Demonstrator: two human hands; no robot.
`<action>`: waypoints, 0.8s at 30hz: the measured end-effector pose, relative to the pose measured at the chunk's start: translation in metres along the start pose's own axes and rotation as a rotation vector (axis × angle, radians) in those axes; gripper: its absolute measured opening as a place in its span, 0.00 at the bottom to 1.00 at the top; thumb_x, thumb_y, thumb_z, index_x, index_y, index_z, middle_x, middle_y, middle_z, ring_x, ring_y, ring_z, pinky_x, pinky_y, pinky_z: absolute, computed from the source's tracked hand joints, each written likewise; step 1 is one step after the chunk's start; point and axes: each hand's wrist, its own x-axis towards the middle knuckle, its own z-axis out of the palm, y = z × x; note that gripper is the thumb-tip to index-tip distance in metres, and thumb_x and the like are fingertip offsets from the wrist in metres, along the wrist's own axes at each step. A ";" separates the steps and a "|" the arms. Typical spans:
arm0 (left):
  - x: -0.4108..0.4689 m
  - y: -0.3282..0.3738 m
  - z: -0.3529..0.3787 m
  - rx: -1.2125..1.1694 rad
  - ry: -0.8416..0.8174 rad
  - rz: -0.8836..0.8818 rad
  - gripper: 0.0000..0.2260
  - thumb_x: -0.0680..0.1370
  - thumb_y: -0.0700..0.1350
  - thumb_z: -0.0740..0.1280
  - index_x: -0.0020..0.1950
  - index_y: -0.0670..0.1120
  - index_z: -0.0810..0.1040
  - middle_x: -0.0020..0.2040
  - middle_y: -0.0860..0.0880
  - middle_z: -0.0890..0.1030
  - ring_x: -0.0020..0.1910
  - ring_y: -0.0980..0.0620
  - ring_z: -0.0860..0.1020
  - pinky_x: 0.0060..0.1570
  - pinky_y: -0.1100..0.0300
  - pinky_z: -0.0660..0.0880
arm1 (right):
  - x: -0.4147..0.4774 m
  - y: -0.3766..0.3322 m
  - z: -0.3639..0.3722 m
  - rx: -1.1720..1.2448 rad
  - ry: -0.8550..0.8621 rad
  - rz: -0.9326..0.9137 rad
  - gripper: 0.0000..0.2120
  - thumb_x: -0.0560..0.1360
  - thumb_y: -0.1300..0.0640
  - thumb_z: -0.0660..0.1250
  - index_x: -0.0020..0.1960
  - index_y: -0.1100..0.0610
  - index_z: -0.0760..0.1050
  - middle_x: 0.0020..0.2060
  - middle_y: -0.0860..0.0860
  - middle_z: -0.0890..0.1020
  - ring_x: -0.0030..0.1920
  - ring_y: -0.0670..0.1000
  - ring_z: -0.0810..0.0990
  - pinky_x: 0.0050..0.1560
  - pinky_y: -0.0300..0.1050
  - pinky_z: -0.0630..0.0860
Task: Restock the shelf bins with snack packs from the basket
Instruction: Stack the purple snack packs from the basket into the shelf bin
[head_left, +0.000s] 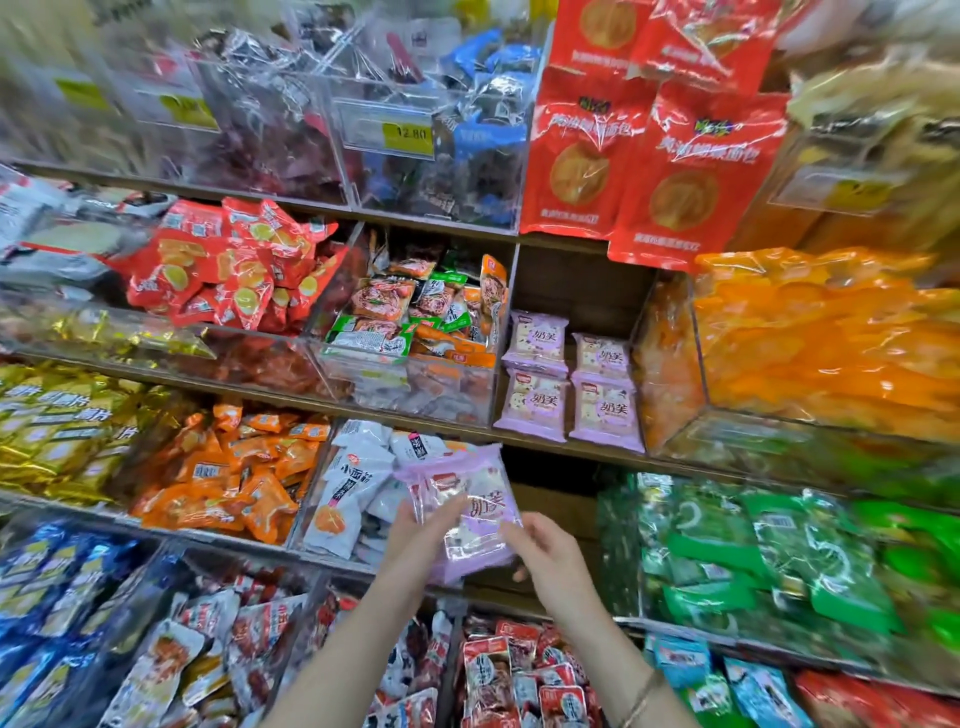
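Currently purple snack pack (467, 499) sits tilted, long axis leaning up-left, left hand (415, 538) gripping its left edge, right hand (553, 558) pinching its right edge, half-filled purple-pack shelf bin (576, 291) just above, nearer right hand.

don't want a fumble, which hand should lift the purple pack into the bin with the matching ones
Probably right. The right hand pinches the purple pack at its right edge and sits just below the bin of matching packs; the left hand, also gripping, lies further left.
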 end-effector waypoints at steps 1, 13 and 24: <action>0.000 -0.001 0.002 0.010 0.004 -0.014 0.57 0.58 0.69 0.73 0.79 0.50 0.49 0.77 0.46 0.57 0.73 0.43 0.62 0.70 0.43 0.61 | -0.002 0.001 -0.002 0.043 0.053 0.005 0.07 0.78 0.51 0.64 0.47 0.52 0.78 0.37 0.47 0.80 0.34 0.42 0.76 0.34 0.37 0.74; 0.007 -0.020 -0.015 -0.005 0.000 -0.116 0.42 0.72 0.59 0.70 0.78 0.47 0.52 0.77 0.45 0.59 0.74 0.43 0.60 0.70 0.42 0.59 | 0.091 -0.052 -0.070 0.709 0.518 0.071 0.08 0.79 0.57 0.63 0.53 0.61 0.73 0.34 0.55 0.77 0.25 0.47 0.74 0.24 0.36 0.74; 0.014 -0.029 -0.015 -0.021 0.094 -0.127 0.41 0.72 0.57 0.71 0.78 0.47 0.53 0.76 0.45 0.60 0.73 0.41 0.61 0.69 0.41 0.61 | 0.184 -0.089 -0.109 0.696 0.646 0.195 0.18 0.78 0.58 0.64 0.66 0.61 0.68 0.44 0.53 0.77 0.35 0.46 0.76 0.38 0.36 0.77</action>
